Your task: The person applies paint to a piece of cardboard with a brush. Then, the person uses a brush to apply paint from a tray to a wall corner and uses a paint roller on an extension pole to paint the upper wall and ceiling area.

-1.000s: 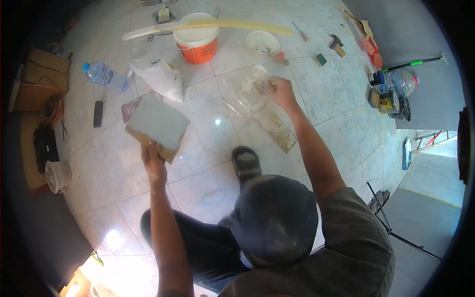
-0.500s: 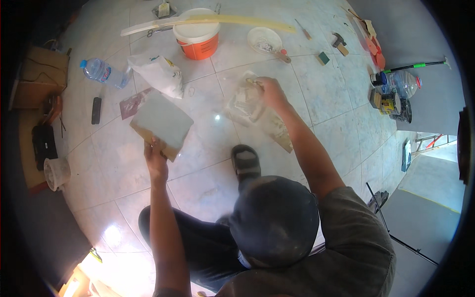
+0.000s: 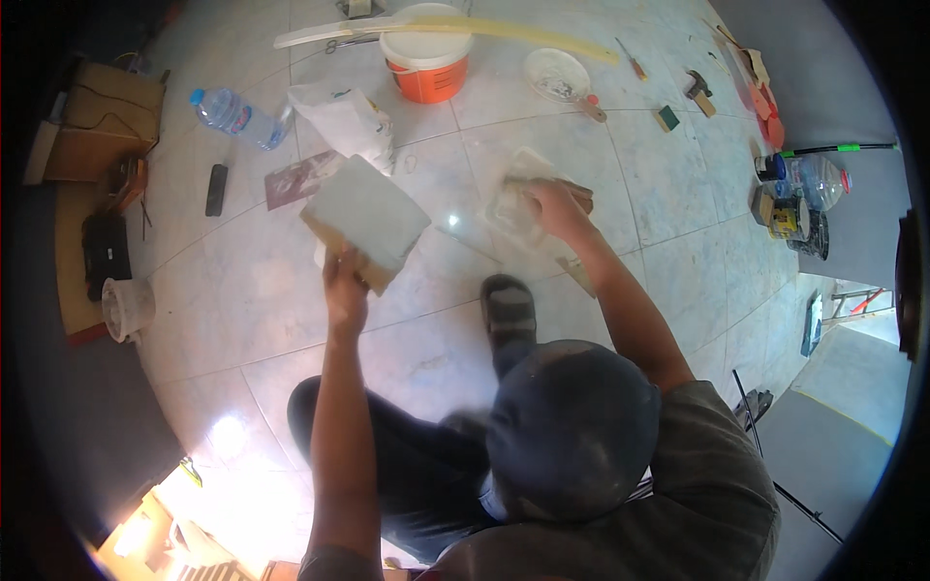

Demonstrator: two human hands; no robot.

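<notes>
My left hand (image 3: 346, 290) grips a flat rectangular board (image 3: 373, 208) by its near brown edge. The board's pale grey-white face is turned up, tilted above the floor. Farther right, the fingers of my right hand (image 3: 562, 208) are closed on a flat brown-edged tool (image 3: 581, 197); its exact kind is unclear. The tool is over or in a shallow, see-through plastic tray (image 3: 504, 218) with whitish smears, which the hand partly covers. Beneath my right forearm lies a tan sheet (image 3: 578, 275), mostly hidden.
A white-lidded orange bucket (image 3: 431, 82) bears a long pale strip (image 3: 523, 39). Around it are a white bag (image 3: 339, 121), a water bottle (image 3: 237, 118), a reddish sheet (image 3: 295, 181) and a white bowl (image 3: 555, 70). A hammer (image 3: 697, 87) lies at the far right.
The whole view has shifted, so floor things appear farther right. My right hand has drawn slightly nearer over the tray, with its tool turned. The board has moved a little right and away.
</notes>
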